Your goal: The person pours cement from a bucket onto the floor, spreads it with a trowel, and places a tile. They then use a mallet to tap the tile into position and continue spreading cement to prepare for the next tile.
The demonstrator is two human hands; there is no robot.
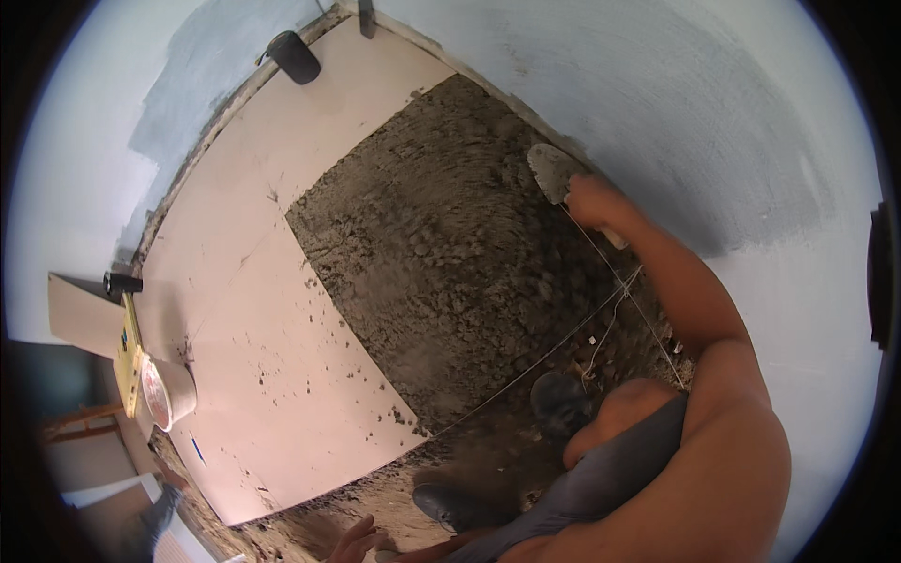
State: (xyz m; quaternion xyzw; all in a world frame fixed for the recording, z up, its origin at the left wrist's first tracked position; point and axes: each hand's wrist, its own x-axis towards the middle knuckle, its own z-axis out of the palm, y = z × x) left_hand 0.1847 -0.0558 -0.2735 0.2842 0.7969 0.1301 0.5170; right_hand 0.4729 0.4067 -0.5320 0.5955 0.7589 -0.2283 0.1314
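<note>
My right hand (598, 202) is closed round the handle of a trowel (547, 169), reaching out along the right wall. The trowel's grey-smeared blade lies at the far right edge of a dark, rough mortar bed (413, 235), close to the wall's foot. Thin white strings (554, 345) cross near a tied knot at the bed's near right corner. At the lower edge my left hand (355, 541) shows only in part, low over the bare ground, its fingers apart and nothing visible in them.
Large pale tiles (225, 328) flank the mortar, sprinkled with crumbs. On them stand a white bucket (174, 394), a dark cylinder (294, 58) and a blue pen (198, 450). A yellow spirit level (127, 375) leans at left. My shoes (560, 403) are on rough soil.
</note>
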